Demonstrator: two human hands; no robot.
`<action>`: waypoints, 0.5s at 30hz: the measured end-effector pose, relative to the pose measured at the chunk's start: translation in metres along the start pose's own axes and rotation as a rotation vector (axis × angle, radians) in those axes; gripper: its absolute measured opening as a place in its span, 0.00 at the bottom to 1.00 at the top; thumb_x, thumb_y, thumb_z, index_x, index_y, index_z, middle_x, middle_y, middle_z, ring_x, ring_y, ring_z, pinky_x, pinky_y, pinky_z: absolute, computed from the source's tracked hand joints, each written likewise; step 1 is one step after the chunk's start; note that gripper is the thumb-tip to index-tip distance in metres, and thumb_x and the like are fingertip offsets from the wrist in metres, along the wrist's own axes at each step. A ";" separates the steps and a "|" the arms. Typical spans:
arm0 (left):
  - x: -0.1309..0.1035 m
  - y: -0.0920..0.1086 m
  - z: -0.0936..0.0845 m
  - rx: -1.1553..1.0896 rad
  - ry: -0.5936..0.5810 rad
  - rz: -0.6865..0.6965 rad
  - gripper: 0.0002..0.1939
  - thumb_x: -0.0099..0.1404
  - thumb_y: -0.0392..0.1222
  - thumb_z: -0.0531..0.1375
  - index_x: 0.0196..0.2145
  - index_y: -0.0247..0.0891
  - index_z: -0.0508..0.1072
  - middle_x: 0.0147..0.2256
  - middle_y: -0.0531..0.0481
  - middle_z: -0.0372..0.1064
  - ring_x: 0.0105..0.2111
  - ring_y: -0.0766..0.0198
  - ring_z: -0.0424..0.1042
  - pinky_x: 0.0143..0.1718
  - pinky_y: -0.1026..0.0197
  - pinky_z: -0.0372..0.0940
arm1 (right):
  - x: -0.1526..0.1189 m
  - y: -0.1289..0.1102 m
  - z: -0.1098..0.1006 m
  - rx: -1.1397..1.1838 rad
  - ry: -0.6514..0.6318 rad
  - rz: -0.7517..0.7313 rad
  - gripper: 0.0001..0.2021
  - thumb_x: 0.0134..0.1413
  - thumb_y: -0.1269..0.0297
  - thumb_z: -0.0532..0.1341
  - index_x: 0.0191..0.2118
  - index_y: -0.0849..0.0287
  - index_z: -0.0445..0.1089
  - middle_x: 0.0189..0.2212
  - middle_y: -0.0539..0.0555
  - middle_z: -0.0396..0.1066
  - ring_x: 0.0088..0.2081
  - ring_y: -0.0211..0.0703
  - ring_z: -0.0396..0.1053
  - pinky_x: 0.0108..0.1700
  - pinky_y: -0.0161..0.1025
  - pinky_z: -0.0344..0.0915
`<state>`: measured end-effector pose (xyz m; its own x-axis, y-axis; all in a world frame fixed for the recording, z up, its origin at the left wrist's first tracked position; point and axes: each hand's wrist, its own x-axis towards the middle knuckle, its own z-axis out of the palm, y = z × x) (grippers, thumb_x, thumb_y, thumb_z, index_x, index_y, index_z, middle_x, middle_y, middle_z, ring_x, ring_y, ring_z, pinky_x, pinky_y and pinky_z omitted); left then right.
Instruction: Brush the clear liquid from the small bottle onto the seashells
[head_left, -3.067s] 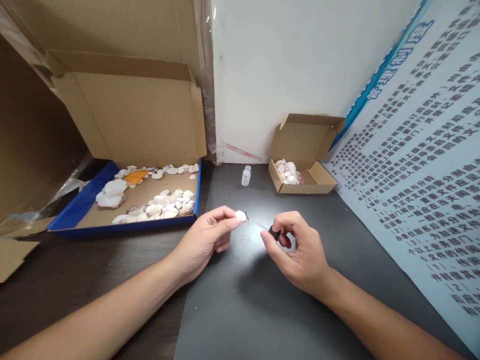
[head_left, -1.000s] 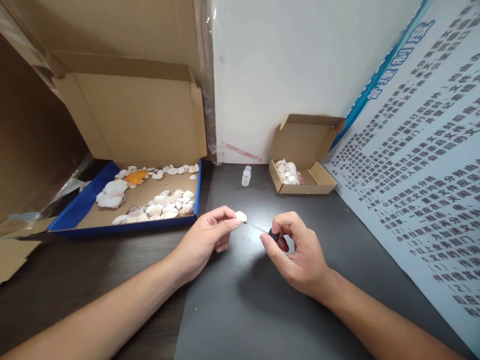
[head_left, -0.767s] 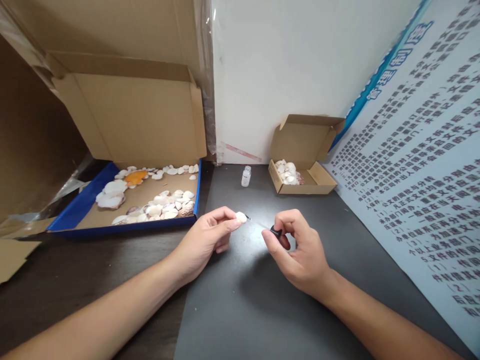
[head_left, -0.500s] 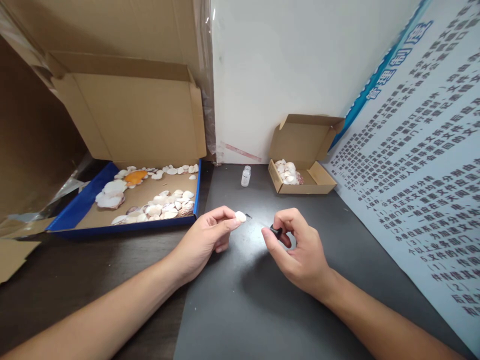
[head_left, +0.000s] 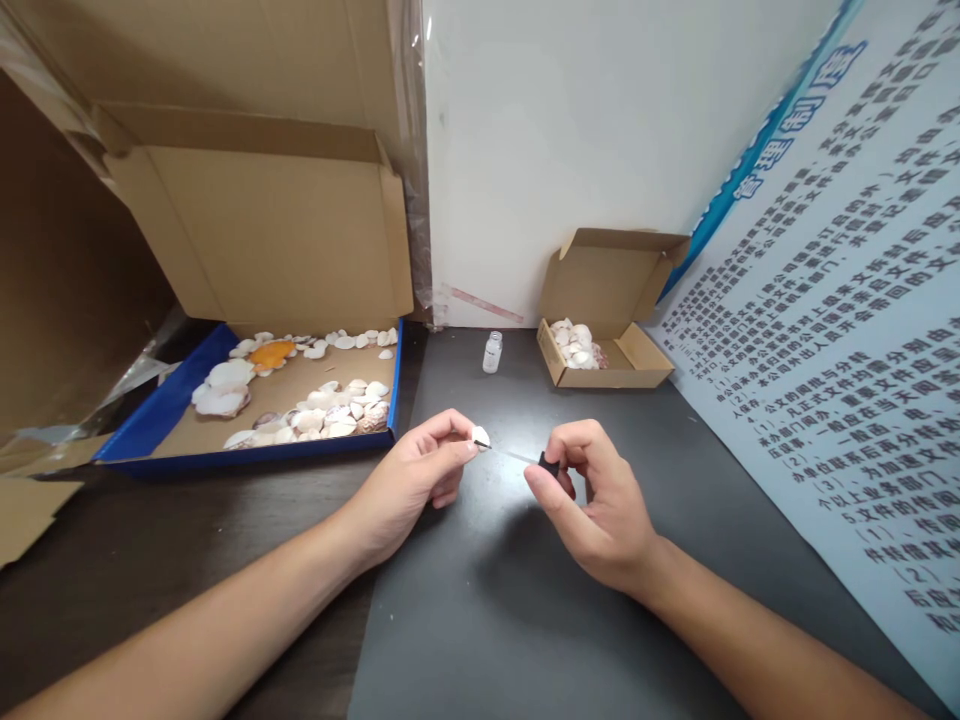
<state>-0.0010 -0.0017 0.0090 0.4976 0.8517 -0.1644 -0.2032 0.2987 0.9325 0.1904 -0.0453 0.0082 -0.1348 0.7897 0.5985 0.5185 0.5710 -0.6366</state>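
Note:
Between its thumb and fingers, my left hand [head_left: 420, 462] pinches a small white shell [head_left: 481, 435]. My right hand [head_left: 592, 495] is closed on a black-capped brush [head_left: 550, 464]. The thin clear stem of the brush points left, and its dark tip lies over the face of the shell. Behind the hands, a small clear glass bottle [head_left: 492, 354] with a white label stands upright, its mouth uncapped.
At the left, a blue-edged box [head_left: 255, 462] holds many white shells and an orange one. A small brown cardboard box [head_left: 615, 378] at the back right holds more shells. A white board [head_left: 570, 130] and a printed sheet [head_left: 847, 330] stand behind and at the right.
The brush tip has come onto the shell, where before it was just off the shell's right side. The black cap has turned slightly in my right hand. My left hand has hardly moved.

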 end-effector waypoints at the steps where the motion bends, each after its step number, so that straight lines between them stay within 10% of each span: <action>1: 0.000 -0.001 0.000 0.015 -0.010 0.006 0.09 0.63 0.44 0.62 0.32 0.39 0.65 0.19 0.62 0.48 0.18 0.74 0.45 0.20 0.68 0.45 | 0.000 0.000 0.000 -0.017 -0.002 0.012 0.08 0.58 0.70 0.60 0.36 0.53 0.57 0.21 0.41 0.52 0.21 0.32 0.53 0.24 0.30 0.55; 15: 0.001 -0.005 -0.002 0.133 -0.064 0.062 0.12 0.65 0.49 0.62 0.33 0.40 0.64 0.22 0.62 0.49 0.19 0.74 0.45 0.20 0.66 0.43 | 0.000 -0.002 -0.002 -0.023 0.038 0.005 0.09 0.57 0.71 0.60 0.35 0.53 0.57 0.22 0.41 0.51 0.20 0.31 0.51 0.23 0.30 0.53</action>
<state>-0.0013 -0.0015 0.0036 0.5413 0.8362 -0.0883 -0.1234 0.1829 0.9753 0.1907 -0.0469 0.0109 -0.1002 0.7830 0.6140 0.5384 0.5616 -0.6283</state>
